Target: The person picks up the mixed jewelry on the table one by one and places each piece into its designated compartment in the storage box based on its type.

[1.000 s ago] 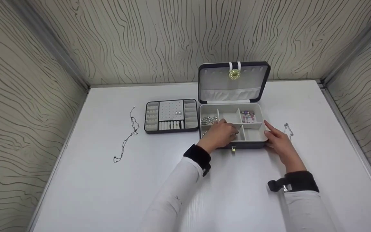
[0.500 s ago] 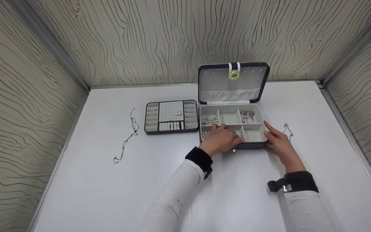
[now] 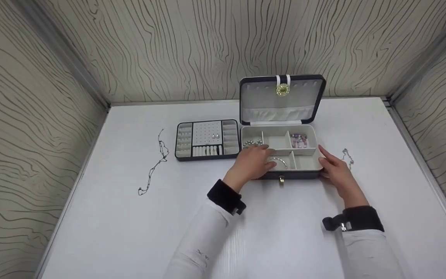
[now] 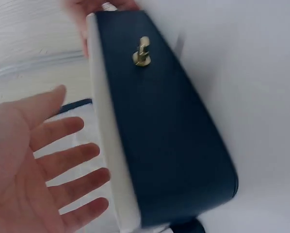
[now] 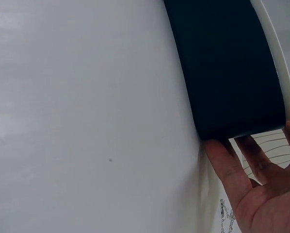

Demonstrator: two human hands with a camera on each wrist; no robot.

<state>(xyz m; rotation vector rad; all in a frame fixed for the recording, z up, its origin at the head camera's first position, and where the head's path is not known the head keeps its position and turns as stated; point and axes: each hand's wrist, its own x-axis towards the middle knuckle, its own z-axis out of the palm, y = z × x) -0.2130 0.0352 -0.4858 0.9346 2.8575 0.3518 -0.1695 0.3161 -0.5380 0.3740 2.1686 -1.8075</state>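
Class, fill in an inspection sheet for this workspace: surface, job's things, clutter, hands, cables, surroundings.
Surface: white table, bare in front.
Job's things: open navy jewellery box with its lid upright; a silver bangle lies in a front compartment.
Clutter: insert tray left of the box; long chain far left; short chain right.
Hands: left hand open at the box's front left; right hand open against its right corner.
Cables: nothing seen.
Surroundings: wood-grain walls.

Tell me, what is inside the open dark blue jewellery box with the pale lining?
The dark blue jewellery box holds silver beads, purple pieces and a silver bangle. The left hand covers part of the front-left compartment.
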